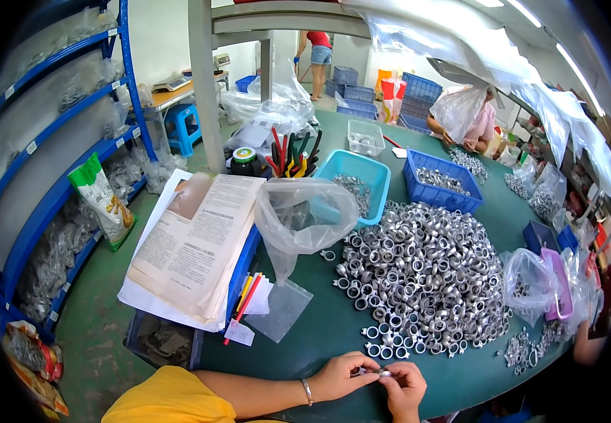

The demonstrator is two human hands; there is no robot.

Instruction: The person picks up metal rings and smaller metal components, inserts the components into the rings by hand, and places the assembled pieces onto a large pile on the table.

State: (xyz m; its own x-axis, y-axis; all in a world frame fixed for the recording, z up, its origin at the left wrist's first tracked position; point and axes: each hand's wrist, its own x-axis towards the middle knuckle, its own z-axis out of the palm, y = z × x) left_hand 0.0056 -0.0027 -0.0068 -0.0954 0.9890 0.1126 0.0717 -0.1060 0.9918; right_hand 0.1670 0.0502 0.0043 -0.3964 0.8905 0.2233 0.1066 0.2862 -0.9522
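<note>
Close to the table's near edge, my left hand (344, 376) and my right hand (405, 392) meet over a small silver metal ring (385, 374). The right thumb and fingers pinch the ring. My left fingertips are closed together against its left side; whether they hold a second small part is hidden. Just beyond the hands lies a large heap of similar metal rings (425, 275), many with small lugs. Several loose rings (388, 337) lie flat at the heap's near left edge.
A green table (305, 352) bears an open turquoise bin (388, 180), a blue bin (411, 189), a clear plastic bag (305, 218) and stacked papers (199, 247). Pliers (295, 155) stand behind. Smaller parts (524, 352) lie right. A person (471, 120) sits at the far side.
</note>
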